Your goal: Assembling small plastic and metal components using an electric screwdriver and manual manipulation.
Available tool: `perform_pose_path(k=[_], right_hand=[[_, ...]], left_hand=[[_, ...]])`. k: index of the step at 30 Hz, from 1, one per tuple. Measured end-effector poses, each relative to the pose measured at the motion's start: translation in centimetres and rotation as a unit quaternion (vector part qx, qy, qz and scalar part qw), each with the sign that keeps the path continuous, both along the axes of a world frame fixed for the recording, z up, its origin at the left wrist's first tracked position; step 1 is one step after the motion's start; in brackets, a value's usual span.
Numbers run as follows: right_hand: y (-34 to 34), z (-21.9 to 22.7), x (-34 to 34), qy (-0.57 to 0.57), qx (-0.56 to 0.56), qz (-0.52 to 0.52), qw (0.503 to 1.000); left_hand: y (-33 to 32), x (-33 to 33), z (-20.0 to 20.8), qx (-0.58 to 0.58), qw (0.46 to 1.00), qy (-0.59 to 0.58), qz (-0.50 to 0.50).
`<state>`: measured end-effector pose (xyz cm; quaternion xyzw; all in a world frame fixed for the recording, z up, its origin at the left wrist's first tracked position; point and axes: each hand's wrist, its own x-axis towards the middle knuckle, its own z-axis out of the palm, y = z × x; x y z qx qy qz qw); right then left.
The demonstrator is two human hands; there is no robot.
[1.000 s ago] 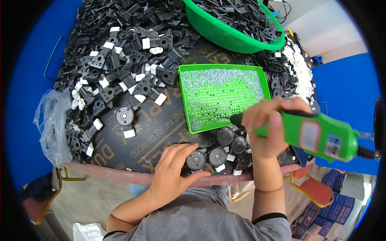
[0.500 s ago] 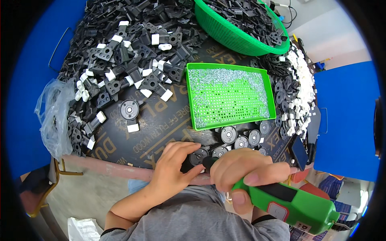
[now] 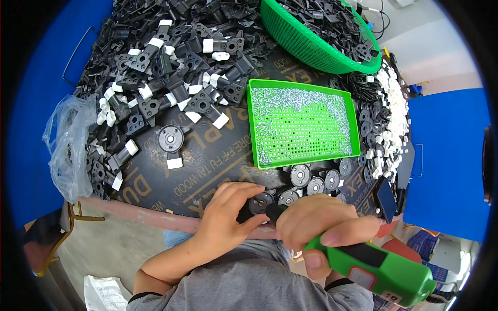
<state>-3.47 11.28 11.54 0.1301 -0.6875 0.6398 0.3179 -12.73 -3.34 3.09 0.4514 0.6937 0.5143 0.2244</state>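
My right hand (image 3: 324, 223) is wrapped round a green electric screwdriver (image 3: 389, 272) with a cord at its back end. Its black nose points left, at a black plastic part with a round grey disc (image 3: 260, 202). Thumb and fingers of my left hand (image 3: 223, 212) grip that part from the left, by the table's near edge. The screwdriver's tip is too small to make out, so contact with a screw cannot be told. Just right of it lie several similar disc parts (image 3: 301, 175). Another disc part with a white end (image 3: 170, 139) lies alone, farther left.
A green perforated tray (image 3: 253, 129) of small silvery screws stands mid-table. Behind it is a green basket (image 3: 301, 46) full of black parts. Black parts with white ends (image 3: 150, 106) heap up at left, beside a clear plastic bag (image 3: 70, 150). White pieces (image 3: 391, 109) and a phone (image 3: 385, 199) lie at right.
The whole view has shifted slightly, so the table's things appear a little farther right. Both hands keep their grips, with the screwdriver's nose still at the disc part.
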Motion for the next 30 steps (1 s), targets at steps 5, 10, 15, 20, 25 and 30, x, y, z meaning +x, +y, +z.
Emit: perform_pose_path(k=[5,10,15,20,25,30], right_hand=[[1.2,0.5,1.2,0.007,-0.003,0.021,1.000],[0.8,0.8,1.6,0.054,-0.078,0.024,0.995],[1.1,0.8,1.6,0.070,-0.078,0.030,0.994],[1.1,1.0,2.0,0.073,-0.087,0.046,0.992],[0.8,0.9,1.9,0.054,-0.105,0.042,0.992],[1.7,1.1,1.8,0.012,-0.020,0.076,0.997]], left_hand=[[0.3,-0.2,0.6,0.010,1.000,-0.023,0.018],[0.1,0.5,-0.3,0.062,0.996,0.007,0.057],[-0.2,0.4,-0.5,0.084,0.993,0.045,0.066],[0.1,0.7,-0.4,0.093,0.990,0.077,0.067],[0.1,0.8,-0.4,0.093,0.990,0.080,0.075],[-0.1,0.8,-0.6,0.092,0.989,0.089,0.069]])
